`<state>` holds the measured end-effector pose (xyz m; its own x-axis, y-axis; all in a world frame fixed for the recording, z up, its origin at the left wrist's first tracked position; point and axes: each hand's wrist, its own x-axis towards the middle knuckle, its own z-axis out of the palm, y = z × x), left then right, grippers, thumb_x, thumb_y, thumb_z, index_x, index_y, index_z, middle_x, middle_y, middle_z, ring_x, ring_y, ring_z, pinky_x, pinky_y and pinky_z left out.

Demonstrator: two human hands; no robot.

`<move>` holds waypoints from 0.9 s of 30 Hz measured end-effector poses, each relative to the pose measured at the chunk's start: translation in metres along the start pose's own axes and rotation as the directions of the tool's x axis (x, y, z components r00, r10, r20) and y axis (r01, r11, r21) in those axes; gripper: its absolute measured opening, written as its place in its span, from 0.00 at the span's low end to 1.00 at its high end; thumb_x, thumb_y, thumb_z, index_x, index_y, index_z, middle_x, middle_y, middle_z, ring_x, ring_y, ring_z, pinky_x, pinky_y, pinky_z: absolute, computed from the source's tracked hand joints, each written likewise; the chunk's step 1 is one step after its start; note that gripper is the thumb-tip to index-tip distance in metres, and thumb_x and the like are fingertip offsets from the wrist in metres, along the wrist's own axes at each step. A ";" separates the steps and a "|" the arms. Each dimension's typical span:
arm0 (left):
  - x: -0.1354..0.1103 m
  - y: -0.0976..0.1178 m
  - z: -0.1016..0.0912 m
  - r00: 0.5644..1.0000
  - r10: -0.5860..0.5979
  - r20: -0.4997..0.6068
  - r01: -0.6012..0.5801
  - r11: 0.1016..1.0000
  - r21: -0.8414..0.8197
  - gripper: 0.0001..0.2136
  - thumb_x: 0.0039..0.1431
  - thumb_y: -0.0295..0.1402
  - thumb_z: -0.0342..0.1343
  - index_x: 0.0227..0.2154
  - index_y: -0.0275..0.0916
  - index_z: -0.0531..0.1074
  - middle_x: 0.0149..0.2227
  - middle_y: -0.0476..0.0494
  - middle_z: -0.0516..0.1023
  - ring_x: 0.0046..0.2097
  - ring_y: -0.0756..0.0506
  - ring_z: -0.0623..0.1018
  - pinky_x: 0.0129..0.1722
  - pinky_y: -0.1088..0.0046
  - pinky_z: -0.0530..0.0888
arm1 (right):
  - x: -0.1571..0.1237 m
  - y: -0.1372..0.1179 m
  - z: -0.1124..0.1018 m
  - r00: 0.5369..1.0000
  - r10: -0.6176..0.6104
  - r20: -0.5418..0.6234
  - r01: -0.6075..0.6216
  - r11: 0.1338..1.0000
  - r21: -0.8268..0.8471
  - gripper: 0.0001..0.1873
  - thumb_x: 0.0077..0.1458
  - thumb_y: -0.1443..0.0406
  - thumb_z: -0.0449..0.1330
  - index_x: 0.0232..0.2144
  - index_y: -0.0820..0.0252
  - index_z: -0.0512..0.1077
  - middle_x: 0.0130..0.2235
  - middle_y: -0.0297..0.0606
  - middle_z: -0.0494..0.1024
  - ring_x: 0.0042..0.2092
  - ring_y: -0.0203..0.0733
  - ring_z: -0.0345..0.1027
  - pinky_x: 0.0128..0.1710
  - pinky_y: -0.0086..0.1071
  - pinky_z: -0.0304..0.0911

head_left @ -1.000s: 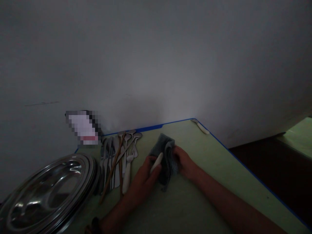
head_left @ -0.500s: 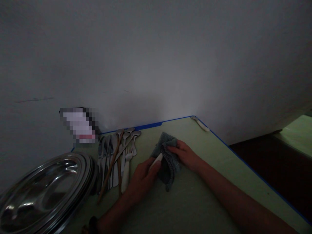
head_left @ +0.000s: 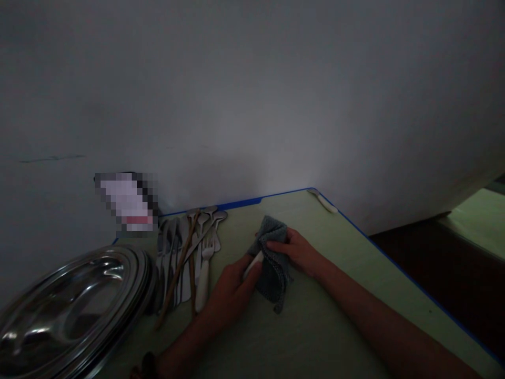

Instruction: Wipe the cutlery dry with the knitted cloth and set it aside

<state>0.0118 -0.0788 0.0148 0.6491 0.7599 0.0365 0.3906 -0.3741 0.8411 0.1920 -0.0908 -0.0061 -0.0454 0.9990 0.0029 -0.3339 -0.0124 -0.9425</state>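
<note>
My left hand point(head_left: 232, 287) is closed round the white handle of a utensil point(head_left: 253, 265), whose other end is buried in a grey cloth point(head_left: 272, 263). My right hand point(head_left: 296, 250) grips that cloth, fingers pressed over its top fold. Both hands rest low over the pale green table point(head_left: 315, 326). What kind of utensil it is stays hidden by the cloth.
A row of spoons, forks and wooden chopsticks point(head_left: 191, 252) lies left of my hands. Stacked steel trays point(head_left: 74, 310) sit at the near left. A single white-handled utensil point(head_left: 324, 201) lies at the far corner by the wall. The table's blue edge point(head_left: 394, 266) runs along the right.
My right hand has slid the cloth a little along the utensil and its fingers moved over the top fold. My left hand has held its grip almost still.
</note>
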 end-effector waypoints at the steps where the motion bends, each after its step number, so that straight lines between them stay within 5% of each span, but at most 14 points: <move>1: 0.000 0.000 0.000 1.000 -0.001 0.002 0.001 1.000 0.002 0.16 0.62 0.40 0.42 0.34 0.36 0.71 0.30 0.48 0.74 0.33 0.45 0.71 0.31 0.74 0.66 | 0.000 0.001 0.000 0.999 -0.001 -0.032 0.001 1.000 -0.017 0.14 0.40 0.64 0.65 0.34 0.59 0.73 0.34 0.34 0.78 0.33 0.36 0.70 0.38 0.32 0.65; 8: 0.000 -0.001 0.001 1.000 0.003 0.020 -0.003 1.000 0.012 0.16 0.62 0.41 0.42 0.28 0.37 0.68 0.25 0.52 0.69 0.28 0.49 0.68 0.27 0.77 0.63 | 0.002 0.001 0.004 0.980 -0.064 -0.191 0.028 0.983 -0.184 0.14 0.40 0.57 0.65 0.29 0.60 0.74 0.29 0.32 0.77 0.29 0.36 0.68 0.32 0.31 0.63; 21: 0.001 0.002 0.003 0.984 -0.162 -0.071 0.150 0.976 -0.156 0.17 0.60 0.45 0.42 0.24 0.38 0.63 0.21 0.53 0.62 0.24 0.50 0.63 0.23 0.76 0.59 | 0.019 0.001 0.013 0.933 -0.278 -0.229 0.140 0.866 -0.480 0.17 0.49 0.53 0.57 0.31 0.61 0.72 0.31 0.36 0.75 0.34 0.40 0.66 0.37 0.32 0.61; 27: 0.003 -0.002 0.006 0.950 -0.264 -0.167 0.201 0.925 -0.322 0.17 0.58 0.48 0.42 0.25 0.39 0.61 0.21 0.55 0.59 0.22 0.51 0.61 0.20 0.77 0.58 | 0.045 0.002 0.023 0.955 -0.238 -0.178 0.150 0.903 -0.403 0.17 0.46 0.52 0.59 0.25 0.61 0.72 0.26 0.32 0.73 0.29 0.37 0.63 0.31 0.29 0.59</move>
<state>0.0167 -0.0791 0.0102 0.4046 0.9093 -0.0972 0.2817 -0.0228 0.9592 0.1680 -0.0473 -0.0005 0.2033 0.9646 0.1680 0.0708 0.1566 -0.9851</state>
